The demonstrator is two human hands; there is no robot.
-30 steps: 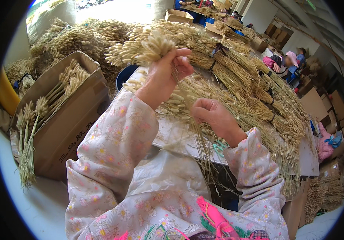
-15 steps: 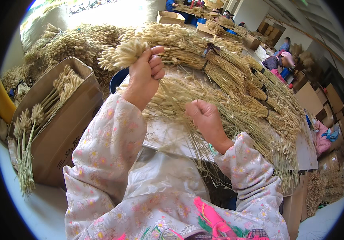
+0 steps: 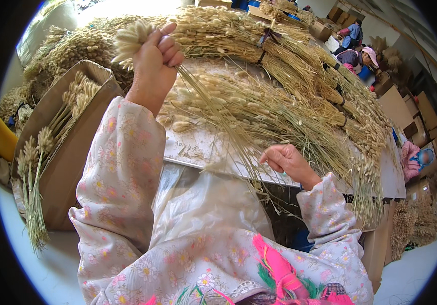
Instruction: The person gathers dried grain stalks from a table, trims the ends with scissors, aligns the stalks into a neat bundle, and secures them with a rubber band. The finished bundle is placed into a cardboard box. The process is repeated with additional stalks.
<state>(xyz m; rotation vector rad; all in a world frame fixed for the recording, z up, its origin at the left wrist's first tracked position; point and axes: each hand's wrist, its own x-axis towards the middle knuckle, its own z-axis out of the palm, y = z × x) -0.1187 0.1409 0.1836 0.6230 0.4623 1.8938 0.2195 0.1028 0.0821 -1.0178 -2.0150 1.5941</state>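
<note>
The bunch of dried grass stems (image 3: 142, 38) stands raised above the table, fluffy heads up, clamped in your left hand (image 3: 155, 63). Your right hand (image 3: 287, 160) is curled at the table edge (image 3: 203, 160), fingers pinched on loose stems from the heap (image 3: 259, 107). A cardboard box (image 3: 68, 152) with sorted stems sits to your left.

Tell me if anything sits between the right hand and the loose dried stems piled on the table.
Nothing visible does. The right hand rests at the near edge of the table, its fingers already in the loose dried stems. The left hand holds a bunch of stems raised, off to the side.
</note>
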